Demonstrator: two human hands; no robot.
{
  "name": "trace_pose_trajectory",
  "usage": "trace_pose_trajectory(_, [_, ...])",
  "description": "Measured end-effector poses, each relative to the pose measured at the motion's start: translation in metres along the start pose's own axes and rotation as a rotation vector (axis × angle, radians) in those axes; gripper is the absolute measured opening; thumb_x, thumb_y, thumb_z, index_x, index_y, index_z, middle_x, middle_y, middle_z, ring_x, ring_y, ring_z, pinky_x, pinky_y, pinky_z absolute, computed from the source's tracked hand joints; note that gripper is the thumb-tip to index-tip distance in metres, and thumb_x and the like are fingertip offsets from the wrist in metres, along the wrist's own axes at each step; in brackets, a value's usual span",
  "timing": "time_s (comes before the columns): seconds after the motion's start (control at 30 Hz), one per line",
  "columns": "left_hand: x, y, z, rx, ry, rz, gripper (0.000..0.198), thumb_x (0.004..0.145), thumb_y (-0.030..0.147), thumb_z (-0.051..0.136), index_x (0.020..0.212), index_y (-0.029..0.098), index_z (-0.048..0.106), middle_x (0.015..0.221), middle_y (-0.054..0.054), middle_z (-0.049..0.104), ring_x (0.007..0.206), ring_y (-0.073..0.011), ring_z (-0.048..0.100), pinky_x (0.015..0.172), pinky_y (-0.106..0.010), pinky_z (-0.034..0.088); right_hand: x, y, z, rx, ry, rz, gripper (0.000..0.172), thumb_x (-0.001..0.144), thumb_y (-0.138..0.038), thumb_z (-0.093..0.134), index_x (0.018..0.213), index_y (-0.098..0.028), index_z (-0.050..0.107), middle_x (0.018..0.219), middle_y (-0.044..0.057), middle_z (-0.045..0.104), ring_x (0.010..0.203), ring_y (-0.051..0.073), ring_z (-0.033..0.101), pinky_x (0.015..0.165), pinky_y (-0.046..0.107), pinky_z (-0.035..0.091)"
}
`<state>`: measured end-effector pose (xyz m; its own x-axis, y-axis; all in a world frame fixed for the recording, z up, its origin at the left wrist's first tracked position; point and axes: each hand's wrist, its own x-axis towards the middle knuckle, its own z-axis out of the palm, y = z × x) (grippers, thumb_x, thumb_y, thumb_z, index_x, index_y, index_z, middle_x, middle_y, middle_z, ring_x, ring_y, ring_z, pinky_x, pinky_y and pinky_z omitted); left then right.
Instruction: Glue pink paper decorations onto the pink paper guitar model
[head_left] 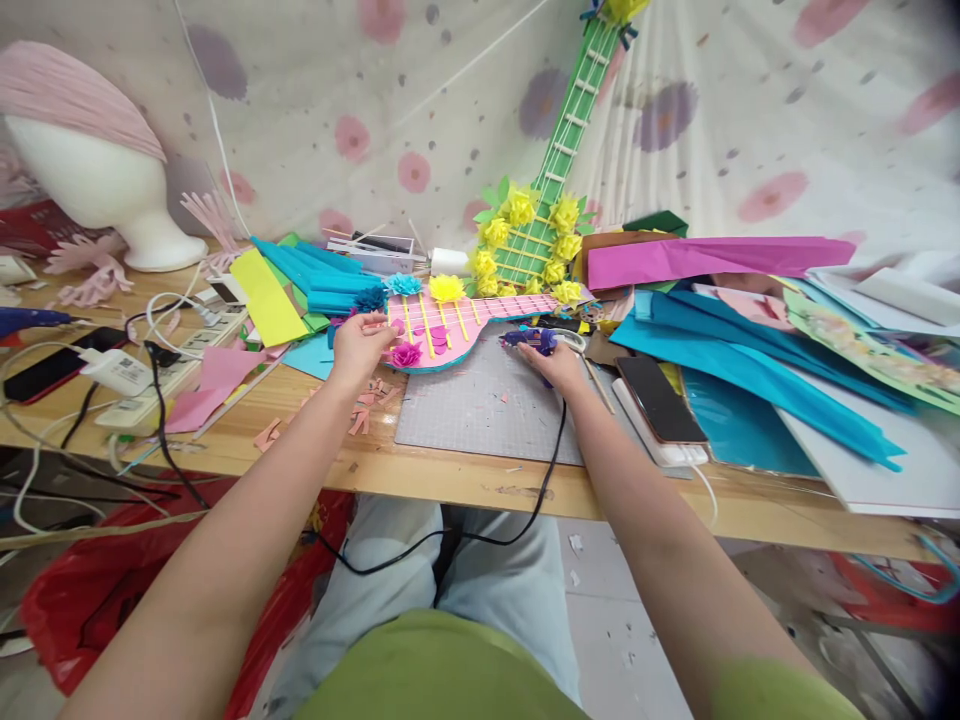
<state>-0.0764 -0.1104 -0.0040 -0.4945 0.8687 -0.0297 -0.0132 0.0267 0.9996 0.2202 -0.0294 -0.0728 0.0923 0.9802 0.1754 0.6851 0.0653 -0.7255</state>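
A pink paper guitar body [450, 330] with yellow strips and paper flowers lies at the back of a grey cutting mat [487, 410]. My left hand [360, 345] pinches its left edge beside a magenta paper flower [406, 354]. My right hand [553, 362] is closed around a blue glue gun [529, 339] whose black cord [551, 470] hangs over the table's front edge. A green paper guitar [551, 180] with yellow flowers leans against the cloth behind.
Sheets of blue, pink and magenta paper [750, 340] pile up on the right, with a phone [660, 400] beside the mat. On the left are a power strip [180, 350], cables, another phone [52, 368] and a white mannequin head [105, 180]. A red bag [90, 600] sits under the table.
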Motion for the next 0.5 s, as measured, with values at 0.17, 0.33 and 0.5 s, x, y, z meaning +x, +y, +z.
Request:
trace_pose_trajectory(0.17, [0.0,0.003,-0.004,0.006,0.028,-0.021,0.036,0.06,0.017,0.073,0.094,0.012,0.061,0.083,-0.009,0.07,0.056,-0.0123,0.062,0.045,-0.018,0.039,-0.003,-0.029,-0.014,0.112,0.555,-0.271,0.051,0.077,-0.052,0.057,0.114,-0.018,0.051,0.113,0.015,0.058,0.112,0.026,0.052,0.095,0.043,0.04])
trace_pose_trajectory(0.33, [-0.006,0.004,0.008,-0.038,0.048,-0.034,0.039,0.064,0.017,0.072,0.102,0.011,0.063,0.08,-0.006,0.068,0.053,-0.0092,0.058,0.043,-0.017,0.034,-0.014,-0.089,0.003,0.35,0.359,-0.334,0.024,0.083,-0.043,0.05,0.091,-0.02,0.055,0.093,0.006,0.059,0.094,0.018,0.057,0.086,0.037,0.045])
trace_pose_trajectory(0.5, [-0.014,0.0,0.022,-0.117,0.082,-0.075,0.044,0.068,0.018,0.071,0.111,0.011,0.065,0.053,0.004,0.053,0.043,-0.0051,0.045,0.042,-0.016,0.032,-0.048,-0.139,0.052,0.718,-0.382,-0.027,0.014,0.076,-0.031,0.063,0.076,-0.019,0.055,0.072,-0.002,0.059,0.066,0.01,0.057,0.067,0.024,0.048])
